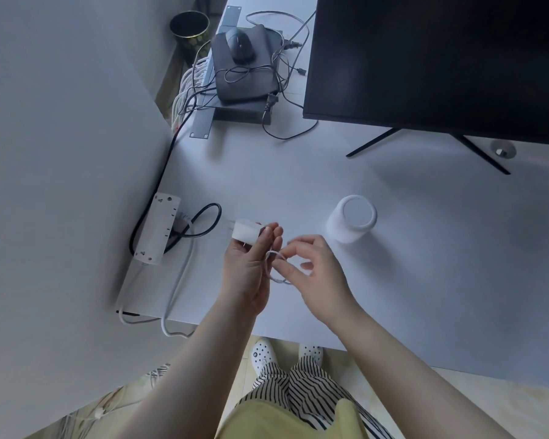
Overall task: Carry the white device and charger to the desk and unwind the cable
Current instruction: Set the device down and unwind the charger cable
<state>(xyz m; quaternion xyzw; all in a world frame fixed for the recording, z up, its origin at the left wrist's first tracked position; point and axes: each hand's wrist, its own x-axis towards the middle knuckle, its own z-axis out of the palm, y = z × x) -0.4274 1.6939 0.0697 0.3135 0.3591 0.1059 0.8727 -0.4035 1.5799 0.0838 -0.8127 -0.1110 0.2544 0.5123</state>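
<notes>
Where the desk [298, 185] meets the wall at the far left, a white power strip [156, 228] lies along the desk's edge, with a black cord [203, 223] looping beside it and white cords [175, 299] trailing off the near edge. Farther back on that side, a dark bin [189, 28] stands on the floor, and a black mouse [241, 45] rests on a dark box [244, 74] amid tangled wires.

Just right of the strip, the left hand [248, 267] grips the white charger [246, 232], its fingers curled round the block and holding it above the desk, the prongs pointing toward the strip. From the charger a thin white cable [274, 267] hangs in a small coil between the two hands. The right hand [311, 270] pinches that coil between thumb and fingertips, close beside the left hand; the other fingers are loosely curled.

Right of the hands, the white device [352, 220], a rounded cylinder, stands upright on the desk, apart from both hands. Behind it, a large dark monitor [441, 58] fills the upper right on thin black legs [374, 142], with a small round metal fitting [503, 150] set in the desk beyond them.

At the bottom, striped trousers [305, 394], white clogs [263, 354] and a yellow top [286, 419] show.
</notes>
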